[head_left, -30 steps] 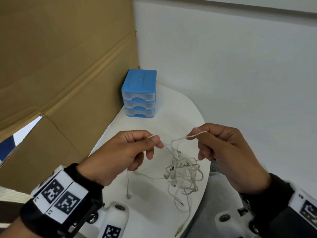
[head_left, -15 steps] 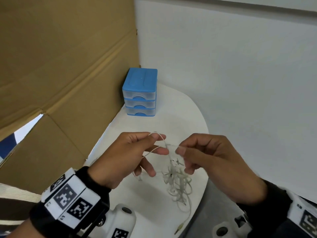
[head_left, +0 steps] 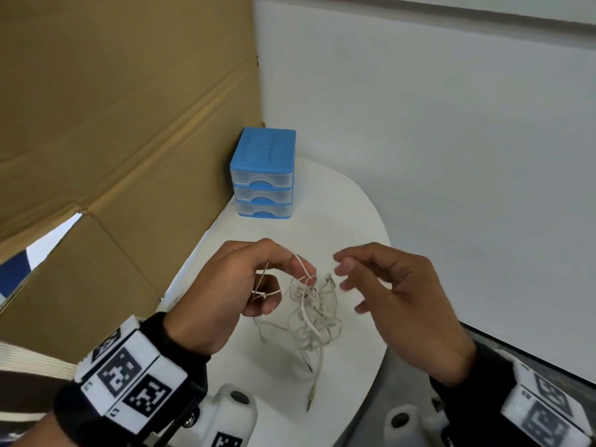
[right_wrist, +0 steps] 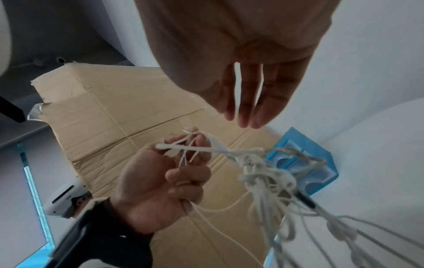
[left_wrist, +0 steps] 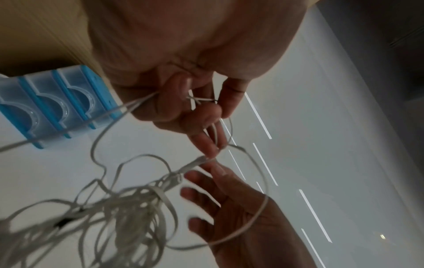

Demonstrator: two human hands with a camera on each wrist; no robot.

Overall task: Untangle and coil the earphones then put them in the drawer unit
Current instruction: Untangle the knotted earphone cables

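Observation:
The white earphones [head_left: 309, 321] are a tangled bunch that hangs from my left hand [head_left: 290, 275] down to the round white table [head_left: 354, 208]. My left hand pinches the cord, with loops of it around the curled fingers [left_wrist: 195, 108]. My right hand [head_left: 348, 279] hovers just right of the tangle with relaxed, spread fingers [right_wrist: 247, 108] and holds nothing. The jack plug [head_left: 310, 404] lies on the table near me. The blue drawer unit [head_left: 263, 175] stands at the table's far left with all three clear drawers closed. It also shows behind the earphones [right_wrist: 263, 177] in the right wrist view.
A cardboard wall [head_left: 113, 124] runs along the table's left side, touching the drawer unit. A white wall [head_left: 451, 156] stands on the right, beyond the table's curved edge [head_left: 383, 240]. White camera mounts [head_left: 232, 411] sit at the bottom of the head view.
My right hand has let go of the cord and opened. My left hand has kept the cord, now looped around its fingers, and the two hands have drawn closer over the tangle.

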